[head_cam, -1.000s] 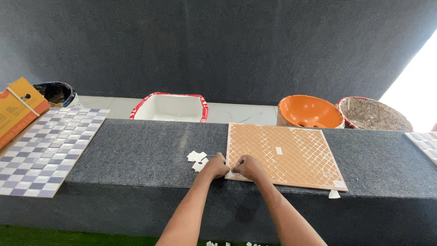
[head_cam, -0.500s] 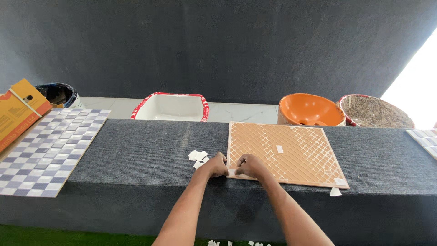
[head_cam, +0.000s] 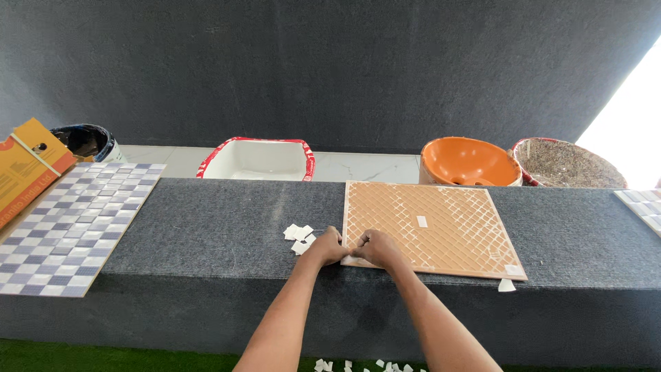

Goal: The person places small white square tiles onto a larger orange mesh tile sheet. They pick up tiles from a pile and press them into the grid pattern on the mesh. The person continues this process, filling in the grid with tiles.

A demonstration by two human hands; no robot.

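Note:
An orange-brown tile (head_cam: 441, 224) with a white diamond grid lies face down on the grey carpeted bench (head_cam: 206, 220). My left hand (head_cam: 328, 246) and my right hand (head_cam: 376, 247) meet at the tile's near left corner, fingers curled and pinching at its edge. What sits between the fingertips is too small to make out. A small pile of white paper scraps (head_cam: 298, 234) lies just left of my left hand. One white patch (head_cam: 421, 221) sticks to the tile's middle, and another scrap (head_cam: 507, 284) lies off its near right corner.
A checkered mosaic tile sheet (head_cam: 69, 224) lies at the bench's left, an orange box (head_cam: 27, 169) beside it. Behind stand a black bucket (head_cam: 86, 141), a white basin with a red rim (head_cam: 258, 158), an orange bowl (head_cam: 468, 162) and a woven basket (head_cam: 568, 164). White scraps (head_cam: 358, 365) litter the ground.

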